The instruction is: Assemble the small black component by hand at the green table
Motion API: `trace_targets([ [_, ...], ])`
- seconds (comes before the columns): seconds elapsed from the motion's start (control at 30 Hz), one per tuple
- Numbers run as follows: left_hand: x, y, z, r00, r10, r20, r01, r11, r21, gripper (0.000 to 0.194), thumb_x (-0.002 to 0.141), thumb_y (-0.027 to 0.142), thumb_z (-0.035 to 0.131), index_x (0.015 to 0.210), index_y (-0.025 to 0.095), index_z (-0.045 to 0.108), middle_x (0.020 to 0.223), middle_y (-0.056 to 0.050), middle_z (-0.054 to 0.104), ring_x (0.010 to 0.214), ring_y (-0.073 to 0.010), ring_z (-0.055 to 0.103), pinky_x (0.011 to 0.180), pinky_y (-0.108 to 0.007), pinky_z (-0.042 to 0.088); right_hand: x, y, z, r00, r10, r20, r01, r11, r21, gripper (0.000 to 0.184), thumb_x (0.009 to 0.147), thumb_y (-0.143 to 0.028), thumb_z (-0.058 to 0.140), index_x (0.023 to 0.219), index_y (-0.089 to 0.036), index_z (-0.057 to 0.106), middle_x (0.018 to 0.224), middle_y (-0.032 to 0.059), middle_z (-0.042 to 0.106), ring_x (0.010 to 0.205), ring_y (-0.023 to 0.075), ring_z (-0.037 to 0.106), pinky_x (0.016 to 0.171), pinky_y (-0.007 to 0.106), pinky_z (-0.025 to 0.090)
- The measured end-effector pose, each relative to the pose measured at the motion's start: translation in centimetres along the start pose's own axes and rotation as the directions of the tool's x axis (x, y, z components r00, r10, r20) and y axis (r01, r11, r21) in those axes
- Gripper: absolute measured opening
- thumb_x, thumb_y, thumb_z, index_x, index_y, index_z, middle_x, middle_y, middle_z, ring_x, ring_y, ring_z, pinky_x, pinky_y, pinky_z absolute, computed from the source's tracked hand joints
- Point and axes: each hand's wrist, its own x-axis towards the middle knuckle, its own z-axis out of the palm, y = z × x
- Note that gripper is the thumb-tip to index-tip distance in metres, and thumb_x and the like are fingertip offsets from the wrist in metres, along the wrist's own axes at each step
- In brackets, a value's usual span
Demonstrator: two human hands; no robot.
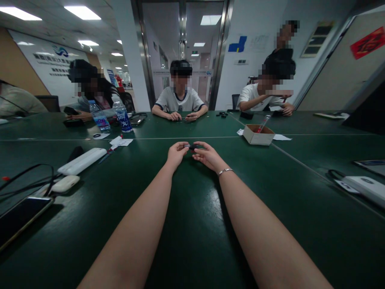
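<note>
Both my arms reach forward over the dark green table [192, 224]. My left hand [177, 155] pinches the left end of a small dark object [192, 147], which looks lighter and shiny on that side. The fingers of my right hand [209, 157] are closed around its right end, and a silver bracelet [225, 171] circles that wrist. The object is held between both sets of fingertips, slightly above or at the tabletop; I cannot tell which. It is too small and partly covered to name its kind.
A small open box [258, 135] with a clear tube stands ahead on the right. Bottles [122, 115], paper scraps [120, 141], a white power bank [82, 160] and a phone [25, 214] lie left. Another white device [365, 186] is at right. Several people sit opposite.
</note>
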Motion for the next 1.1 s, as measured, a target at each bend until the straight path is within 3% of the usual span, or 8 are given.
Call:
trace_targets([
  [0.2,0.24,-0.11,-0.29,0.999,-0.037,0.038,0.039,0.997,-0.065,0.033,0.065,0.022,0.076,0.096,0.014,0.070,0.105,-0.012,0.070,0.098,-0.0215,0.065,0.090,-0.035,0.051,-0.12,-0.32,-0.07,1.000,0.019,0.006,-0.019,0.999,0.026,0.020,0.089,-0.004,0.058,0.106,-0.016,0.060,0.078,0.0058,0.069,0.062,0.0122,0.068,0.061,0.020,0.058],
  [0.33,0.27,-0.24,-0.37,0.998,-0.020,0.057,0.020,1.000,-0.010,0.033,0.066,0.024,0.077,0.096,0.013,0.070,0.097,-0.012,0.072,0.091,-0.0215,0.067,0.086,-0.035,0.052,-0.19,-0.52,0.03,0.999,0.025,-0.027,-0.024,0.999,0.025,0.017,0.094,-0.005,0.050,0.103,-0.015,0.060,0.074,0.0056,0.069,0.060,0.0118,0.067,0.060,0.019,0.058],
  [0.53,0.26,-0.31,-0.40,0.997,0.041,0.060,-0.050,0.987,0.153,0.020,0.072,0.023,0.072,0.090,0.013,0.071,0.081,-0.009,0.072,0.078,-0.0193,0.067,0.079,-0.034,0.053,0.07,-0.19,-0.48,1.000,0.016,-0.025,-0.016,1.000,0.012,0.017,0.091,-0.004,0.056,0.102,-0.015,0.062,0.077,0.0049,0.069,0.061,0.0112,0.067,0.060,0.019,0.058],
  [0.77,0.04,0.07,-0.23,0.998,0.025,0.063,-0.034,0.989,0.146,0.015,0.075,0.025,0.070,0.084,0.013,0.069,0.075,-0.007,0.070,0.070,-0.0163,0.065,0.076,-0.032,0.053,0.06,-0.10,-0.60,1.000,0.003,-0.008,-0.003,1.000,-0.012,0.016,0.088,-0.006,0.062,0.100,-0.017,0.063,0.078,0.0032,0.068,0.061,0.0103,0.066,0.061,0.020,0.059],
  [1.1,0.11,-0.05,-0.50,0.996,0.042,0.073,-0.060,0.963,0.262,0.025,0.078,0.038,0.067,0.079,0.013,0.068,0.069,-0.007,0.068,0.063,-0.0154,0.061,0.066,-0.028,0.047,-0.06,-0.10,-0.43,1.000,-0.012,0.017,0.012,1.000,-0.013,0.020,0.086,0.000,0.057,0.095,-0.016,0.064,0.079,0.0032,0.066,0.062,0.0105,0.066,0.062,0.019,0.058],
])
